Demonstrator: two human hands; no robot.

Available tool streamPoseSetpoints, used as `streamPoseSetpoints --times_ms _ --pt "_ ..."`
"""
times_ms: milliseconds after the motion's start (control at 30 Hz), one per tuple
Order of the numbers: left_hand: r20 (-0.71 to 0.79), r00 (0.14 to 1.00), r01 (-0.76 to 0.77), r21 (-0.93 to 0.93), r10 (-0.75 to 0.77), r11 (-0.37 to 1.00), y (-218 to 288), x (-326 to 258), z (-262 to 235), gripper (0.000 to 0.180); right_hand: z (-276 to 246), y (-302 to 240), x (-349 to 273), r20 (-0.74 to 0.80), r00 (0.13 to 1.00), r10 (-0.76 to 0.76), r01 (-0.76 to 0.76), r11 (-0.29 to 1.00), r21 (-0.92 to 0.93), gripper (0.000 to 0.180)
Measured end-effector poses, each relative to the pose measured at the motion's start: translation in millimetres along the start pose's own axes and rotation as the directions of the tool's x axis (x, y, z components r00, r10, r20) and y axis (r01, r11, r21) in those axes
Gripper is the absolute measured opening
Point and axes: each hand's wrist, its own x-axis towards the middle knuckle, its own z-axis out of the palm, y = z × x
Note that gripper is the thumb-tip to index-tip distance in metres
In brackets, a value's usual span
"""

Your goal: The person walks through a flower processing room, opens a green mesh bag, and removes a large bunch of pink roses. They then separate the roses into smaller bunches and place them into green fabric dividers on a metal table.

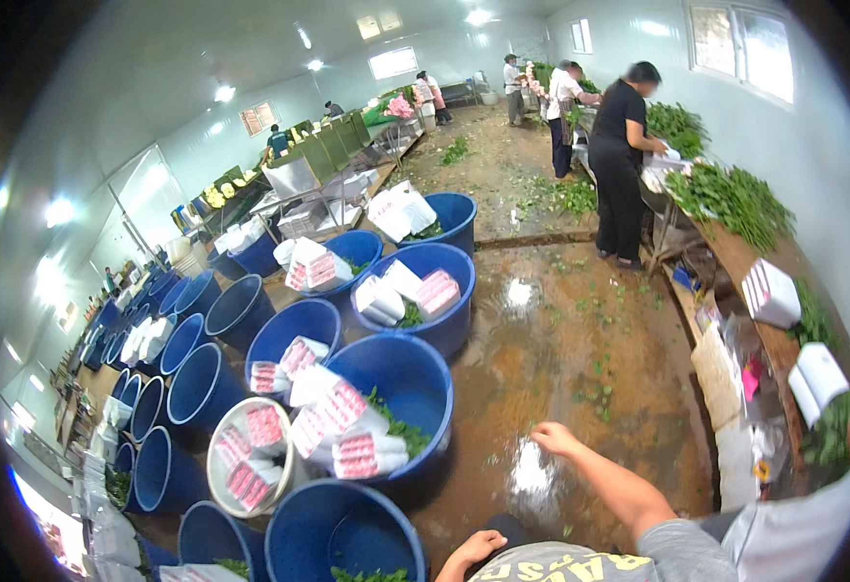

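Observation:
My left hand is low at the front, held near my body with its fingers curled in and nothing visible in them. Stretched forward over the wet floor, my right hand has its fingers loosely closed, and no object shows in it. Neither hand touches anything around it. Closest to my left hand is a large blue tub with some green leaves at its bottom. Beyond it stand a white bucket and another blue tub, both holding white-wrapped bundles with pinkish-red markings; green foliage shows in the tub.
Rows of blue tubs fill the left side. Along the right wall runs a wooden bench with leafy stems and white packs. Co-workers stand there, one in black; a grey sleeve is close on my right. Leaves litter the wet floor.

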Motion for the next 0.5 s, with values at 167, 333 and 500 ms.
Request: streamPoseSetpoints --times_ms 167,333,500 --pt "0.075 0.993 -0.101 0.152 0.090 0.983 94.5 180.7 -96.3 0.029 -37.1 -33.8 256.6 0.119 0.972 -0.202 0.168 0.954 0.246 0.032" --pt "0.072 0.979 -0.197 0.136 0.188 0.971 236.4 348.8 -217.4 0.026 -164.6 183.6 300.1 0.010 0.973 0.231 -0.218 0.931 -0.293 0.044" --pt "0.340 0.940 -0.084 0.124 0.038 0.989 366.5 492.9 -302.0 0.026 -322.9 378.6 129.3 -0.348 0.667 0.659 -0.737 0.653 -0.175 0.019"
